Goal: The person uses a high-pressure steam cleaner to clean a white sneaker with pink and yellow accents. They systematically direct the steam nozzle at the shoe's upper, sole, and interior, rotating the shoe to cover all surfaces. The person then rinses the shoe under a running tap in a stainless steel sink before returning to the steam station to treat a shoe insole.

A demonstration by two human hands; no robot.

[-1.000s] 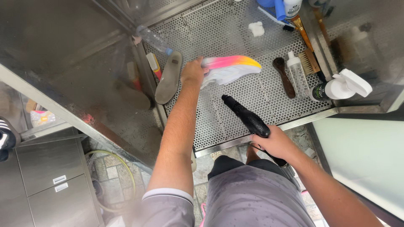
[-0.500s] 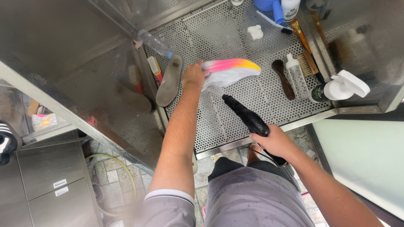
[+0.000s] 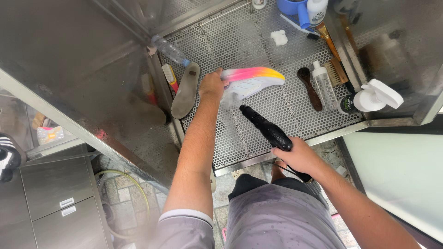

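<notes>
Shoe (image 3: 251, 82) heel hidden inside left hand (image 3: 212, 86)

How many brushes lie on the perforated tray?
3: a dark brush right of the shoe, a wooden brush by the right wall, a long-handled one above it. Others may be hidden.

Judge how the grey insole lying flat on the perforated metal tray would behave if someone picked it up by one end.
The thin grey insole would probably flop and bend, since it looks like a flat sheet of foam. It likely weighs little for its length. Lying flat on the perforated metal tray, it should not roll; in this wet washing bay it may be somewhat slippery.
</notes>
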